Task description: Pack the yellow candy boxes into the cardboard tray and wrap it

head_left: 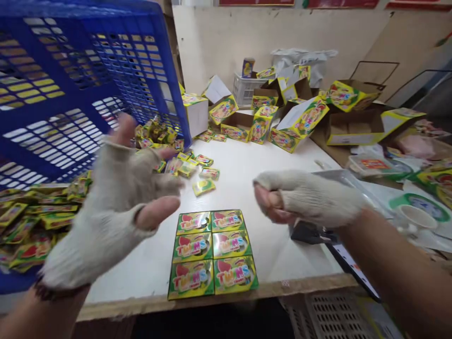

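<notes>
My left hand (123,193), in a cream fingerless glove, is raised over the table at the left with its fingers spread. It is a little blurred and nothing is in it. My right hand (300,197), gloved the same way, hovers at the right with its fingers curled in; whatever they may hold is hidden. Between and below the hands, several small yellow-green "TWINS" packs (213,252) lie flat in two tight columns at the table's front edge. Beyond them a single loose pack (204,187) lies near my left fingers.
A tipped blue plastic crate (173,70) on the left spills many small packs (45,221) onto the white table (243,176). Open display cartons (236,127) crowd the back. On the right are a dark tool (310,233), partly covered by my arm, and a white cup (415,219).
</notes>
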### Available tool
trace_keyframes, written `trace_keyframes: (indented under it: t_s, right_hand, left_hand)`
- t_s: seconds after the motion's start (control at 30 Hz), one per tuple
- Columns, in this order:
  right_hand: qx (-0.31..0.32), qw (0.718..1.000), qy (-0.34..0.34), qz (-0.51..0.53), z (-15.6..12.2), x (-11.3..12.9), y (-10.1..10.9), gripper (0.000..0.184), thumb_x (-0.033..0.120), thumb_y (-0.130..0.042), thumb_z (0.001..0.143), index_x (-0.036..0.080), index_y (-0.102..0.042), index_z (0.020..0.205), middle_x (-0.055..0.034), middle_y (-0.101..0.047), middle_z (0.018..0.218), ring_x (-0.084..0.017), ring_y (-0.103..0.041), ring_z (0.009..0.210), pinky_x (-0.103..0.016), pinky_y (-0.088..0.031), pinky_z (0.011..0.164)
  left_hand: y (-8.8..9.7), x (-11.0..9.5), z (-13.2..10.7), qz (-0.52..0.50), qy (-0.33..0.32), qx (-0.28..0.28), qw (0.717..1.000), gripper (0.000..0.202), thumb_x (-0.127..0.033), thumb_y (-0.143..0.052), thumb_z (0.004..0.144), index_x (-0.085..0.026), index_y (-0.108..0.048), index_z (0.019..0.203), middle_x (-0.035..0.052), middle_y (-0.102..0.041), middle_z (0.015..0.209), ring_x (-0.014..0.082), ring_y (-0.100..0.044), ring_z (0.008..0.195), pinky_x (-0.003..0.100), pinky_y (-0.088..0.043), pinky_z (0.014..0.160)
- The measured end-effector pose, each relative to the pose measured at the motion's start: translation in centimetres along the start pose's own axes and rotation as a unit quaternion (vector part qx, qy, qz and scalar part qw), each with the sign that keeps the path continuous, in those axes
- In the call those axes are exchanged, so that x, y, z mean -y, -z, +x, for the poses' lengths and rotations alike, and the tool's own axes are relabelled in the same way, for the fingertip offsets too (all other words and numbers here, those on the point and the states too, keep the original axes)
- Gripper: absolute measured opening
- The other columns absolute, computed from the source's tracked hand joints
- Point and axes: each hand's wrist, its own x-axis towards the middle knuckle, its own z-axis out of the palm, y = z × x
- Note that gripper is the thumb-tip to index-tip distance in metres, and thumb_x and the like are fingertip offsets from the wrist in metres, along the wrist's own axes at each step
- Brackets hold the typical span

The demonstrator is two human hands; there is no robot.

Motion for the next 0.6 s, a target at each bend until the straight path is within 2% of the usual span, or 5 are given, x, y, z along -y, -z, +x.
trace_keyframes:
  t_s: [0.07,0.17,0.27,0.43,0.6]
  right_hand:
    - [0.047,0.991,-0.046,0.115,2.6,-2.1,-0.5,0.038,0.053,-0.067,0.077,0.021,-0.046,0.070,0.0061,-0.043,0.056,-0.006,-0.035,0.046,-0.019,-0.028,0.042]
    - [-0.049,0.981,-0.082,0.171,5.4,-5.5,-1.4,0.035,0.047,-0.069,0.074,0.021,-0.051,0.089,0.0061,-0.049,0.062,-0.007,-0.044,0.049,-0.019,-0.035,0.046]
    - [-0.138,0.982,-0.116,0.063,7.0,-7.9,-1.8,0.026,0.031,-0.063,0.075,0.021,-0.054,0.098,0.0056,-0.051,0.060,-0.010,-0.050,0.051,-0.021,-0.039,0.048]
    - [-0.181,0.955,-0.197,-0.126,7.8,-10.8,-1.6,0.012,0.013,-0.055,0.071,0.018,-0.062,0.080,0.0024,-0.053,0.058,-0.011,-0.049,0.052,-0.023,-0.039,0.049]
    - [-0.173,0.961,-0.213,-0.044,5.9,-13.1,-2.1,0.017,0.021,-0.057,0.072,0.016,-0.067,0.085,0.0021,-0.053,0.056,-0.011,-0.048,0.052,-0.023,-0.040,0.047]
  left_hand:
    - [-1.0,1.2,0.1,-0.198,0.075,0.006,0.977,0.055,-0.045,-0.054,0.085,-0.024,-0.045,0.135,0.0020,-0.065,0.098,0.0107,-0.059,0.062,0.026,-0.051,0.055]
    - [-4.1,4.1,-0.6,-0.260,0.203,-0.026,0.944,0.035,-0.047,-0.061,0.081,-0.018,-0.061,0.100,-0.0046,-0.054,0.064,0.0081,-0.046,0.049,0.022,-0.040,0.048]
    - [-7.4,6.7,-1.4,-0.178,0.228,-0.049,0.956,0.031,-0.049,-0.054,0.082,-0.019,-0.062,0.085,-0.0028,-0.055,0.066,0.0121,-0.051,0.060,0.025,-0.042,0.059]
    - [-10.8,8.8,-1.9,-0.109,0.215,-0.018,0.970,0.029,-0.042,-0.050,0.083,-0.020,-0.054,0.064,0.0000,-0.057,0.071,0.0166,-0.052,0.076,0.028,-0.041,0.072]
    - [-11.7,9.5,-3.2,-0.137,0.263,-0.033,0.955,0.035,-0.050,-0.049,0.084,-0.019,-0.058,0.071,-0.0010,-0.055,0.067,0.0155,-0.051,0.069,0.026,-0.040,0.064]
